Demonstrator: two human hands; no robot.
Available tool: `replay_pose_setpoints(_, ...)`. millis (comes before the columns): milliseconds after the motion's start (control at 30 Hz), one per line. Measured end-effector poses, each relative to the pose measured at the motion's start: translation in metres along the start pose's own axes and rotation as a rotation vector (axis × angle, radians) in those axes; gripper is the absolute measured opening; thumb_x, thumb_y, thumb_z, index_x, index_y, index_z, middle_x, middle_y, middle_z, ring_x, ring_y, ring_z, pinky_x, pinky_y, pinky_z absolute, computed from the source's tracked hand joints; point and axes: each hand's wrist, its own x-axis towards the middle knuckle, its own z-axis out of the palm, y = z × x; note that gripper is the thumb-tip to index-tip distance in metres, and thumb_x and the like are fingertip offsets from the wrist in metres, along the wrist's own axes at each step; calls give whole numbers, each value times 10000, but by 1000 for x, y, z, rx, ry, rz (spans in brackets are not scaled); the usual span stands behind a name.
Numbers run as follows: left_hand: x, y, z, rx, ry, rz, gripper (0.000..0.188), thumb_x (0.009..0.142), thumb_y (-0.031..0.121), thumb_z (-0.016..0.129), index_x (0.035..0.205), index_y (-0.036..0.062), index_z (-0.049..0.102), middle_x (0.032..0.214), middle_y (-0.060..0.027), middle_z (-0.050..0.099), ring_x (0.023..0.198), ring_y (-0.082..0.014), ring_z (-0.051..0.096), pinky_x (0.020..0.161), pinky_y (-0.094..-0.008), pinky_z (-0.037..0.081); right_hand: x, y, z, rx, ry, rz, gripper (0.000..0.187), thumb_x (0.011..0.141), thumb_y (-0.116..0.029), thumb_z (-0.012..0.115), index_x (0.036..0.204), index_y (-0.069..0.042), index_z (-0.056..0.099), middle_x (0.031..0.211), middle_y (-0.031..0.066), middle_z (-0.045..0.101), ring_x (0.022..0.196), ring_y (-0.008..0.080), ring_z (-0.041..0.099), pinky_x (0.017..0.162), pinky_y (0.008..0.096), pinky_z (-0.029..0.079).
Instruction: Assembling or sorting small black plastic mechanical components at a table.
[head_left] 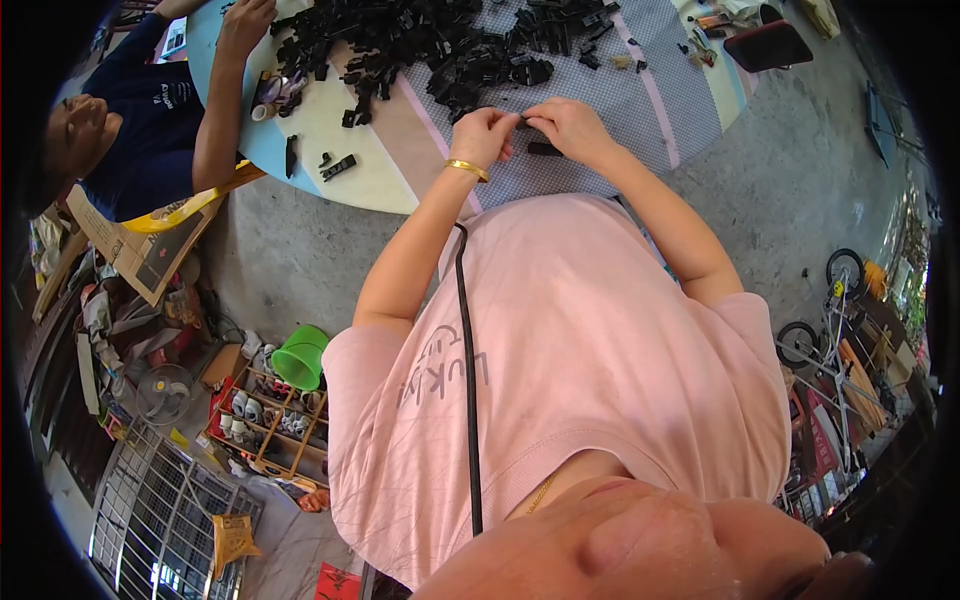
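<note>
My left hand (484,136), with a gold bangle at its wrist, and my right hand (568,128) meet fingertip to fingertip over the near side of the table. Pinched between them is a small black plastic part (521,120), mostly hidden by the fingers. Just under my right hand, a short black bar-shaped piece (544,149) lies on the patterned tablecloth (640,130). Beyond both hands spreads a big heap of black plastic parts (440,45). A few loose black pieces (339,167) rest to the left, near the table's edge.
At the left a person in a dark blue shirt (160,120) sits with a hand (248,25) over the table. A dark red-edged phone-like case (768,46) lies far right. Behind me are a green bucket (299,358), a shoe rack (270,425) and a fan (164,394).
</note>
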Motion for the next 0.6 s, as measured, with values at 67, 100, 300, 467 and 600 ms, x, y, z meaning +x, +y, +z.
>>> replay_pose_setpoints(67, 0, -1, 2, 140, -61, 38, 185, 815, 141, 570, 795, -41, 590, 608, -66, 586, 456, -119, 557, 406, -234, 462, 2, -2, 2, -16, 11, 41, 158, 763, -185, 563, 819, -64, 647, 801, 109, 618, 756, 272, 584, 674, 355, 469)
replay_pose_setpoints(100, 2, -1, 2, 139, -61, 36, 185, 815, 141, 570, 795, -41, 590, 608, -66, 586, 456, -119, 557, 406, -234, 462, 2, -2, 3, -16, 9, 41, 158, 763, -185, 563, 819, -64, 647, 801, 109, 618, 756, 272, 584, 674, 355, 469)
replay_pose_setpoints(300, 10, -1, 2, 97, -99, -83, 169, 805, 128, 585, 770, -37, 586, 608, -70, 586, 463, -119, 559, 409, -235, 464, 6, -6, 1, 138, 34, 252, 186, 713, -230, 634, 759, -50, 641, 684, 116, 618, 632, 281, 594, 589, 355, 474)
replay_pose_setpoints(467, 11, 7, 6, 145, -89, -87, 174, 807, 129, 579, 763, -39, 584, 606, -73, 586, 457, -125, 559, 407, -240, 464, 10, 2, 5, 74, 47, 265, 202, 698, -241, 659, 704, -43, 615, 638, 107, 606, 578, 271, 585, 549, 351, 465)
replay_pose_setpoints(600, 10, 9, 6, 175, -93, -120, 191, 808, 145, 579, 765, -42, 582, 598, -70, 584, 460, -120, 559, 407, -240, 462, 9, 1, 2, 92, 23, 288, 229, 702, -269, 654, 686, -47, 603, 634, 105, 604, 590, 274, 585, 554, 354, 464)
